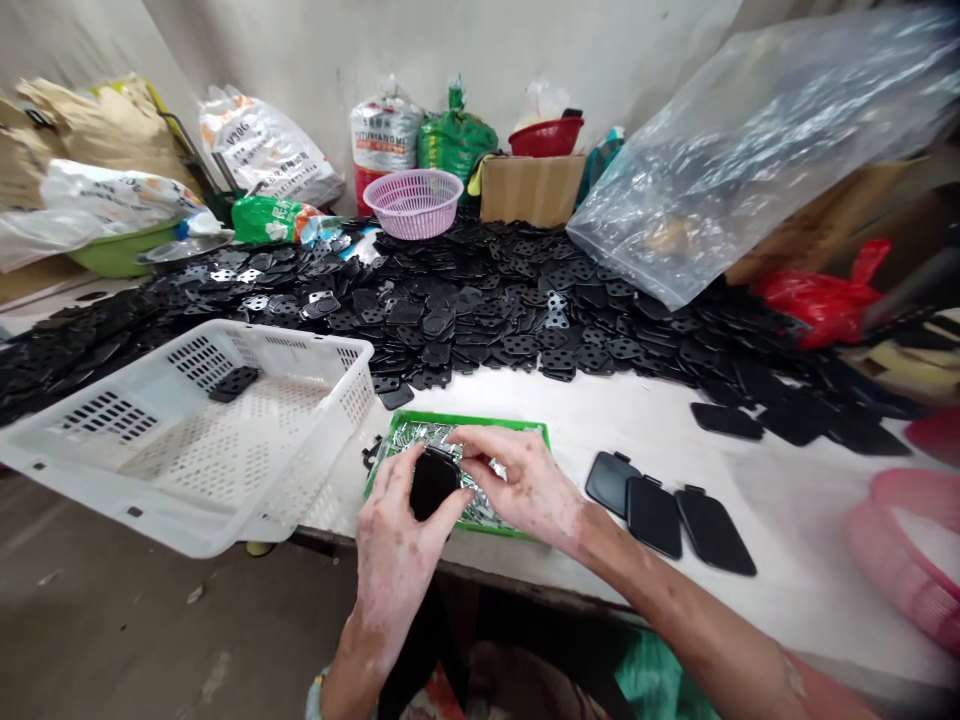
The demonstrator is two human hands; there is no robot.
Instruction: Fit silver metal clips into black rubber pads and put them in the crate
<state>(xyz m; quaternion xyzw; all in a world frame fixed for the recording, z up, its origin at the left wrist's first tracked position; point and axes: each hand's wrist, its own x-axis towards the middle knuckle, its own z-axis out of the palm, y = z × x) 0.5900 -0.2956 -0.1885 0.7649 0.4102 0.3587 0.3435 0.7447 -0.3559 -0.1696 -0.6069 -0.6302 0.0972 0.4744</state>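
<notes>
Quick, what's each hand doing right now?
Left hand: closed, fingers holding a black plate.
Right hand: closed, fingers pinching the same black plate at its far edge, above the green tray.

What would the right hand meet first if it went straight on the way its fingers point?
The black plate gripped by the left hand. The right hand is already at its edge, above the foil on the green tray, though depth makes actual contact hard to confirm.
</notes>
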